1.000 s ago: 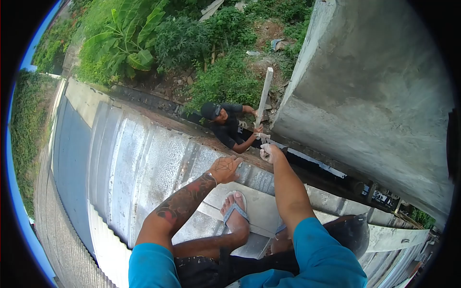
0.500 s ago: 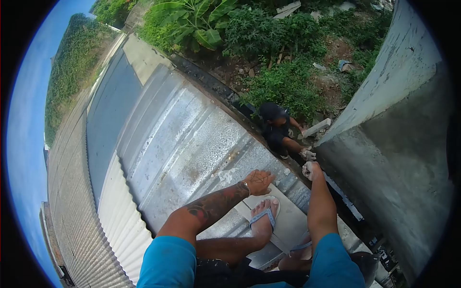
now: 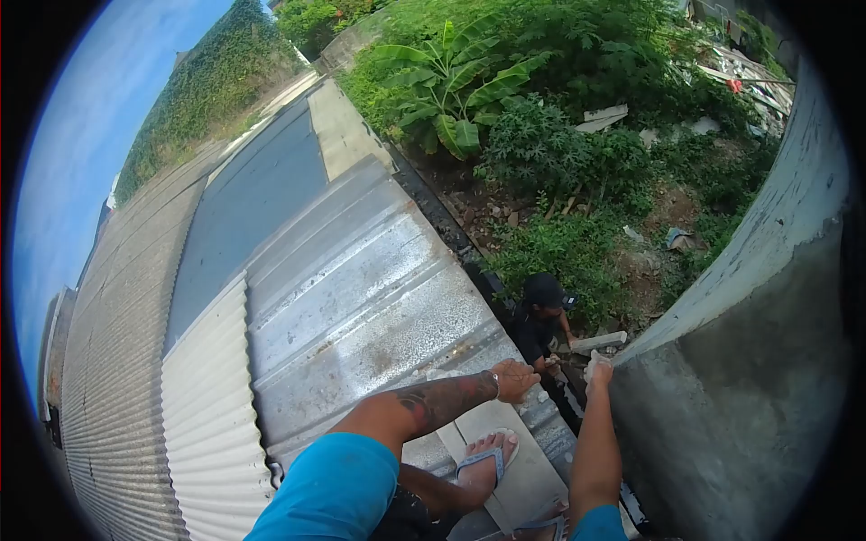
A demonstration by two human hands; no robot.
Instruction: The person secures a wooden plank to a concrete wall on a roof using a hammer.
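My left hand point(image 3: 516, 380) is low over the metal roof sheet point(image 3: 388, 298), its fingers lying forward with nothing seen in them. My right hand point(image 3: 597, 368) reaches out beside the grey wall point(image 3: 749, 397), its pale, dusty fingers closed; what they hold, if anything, is too small to name. Just beyond it, in the gap below the roof edge, a person in a dark cap point(image 3: 543, 292) has one hand near mine and the other at a pale block point(image 3: 599, 342). My sandalled foot point(image 3: 487, 460) stands on a flat board point(image 3: 532, 487).
Corrugated roofing point(image 3: 207, 406) and a blue-grey roof section point(image 3: 253, 216) lie to the left. A narrow dark gap runs between the roof and the wall. Beyond are a banana plant point(image 3: 456, 86), bushes point(image 3: 568, 261) and a pile of debris point(image 3: 744, 77).
The view has tilted up and shifted. My right hand and the person's hand, close together before, are now slightly apart. My left hand has moved nearer the roof's edge, its fingers less spread.
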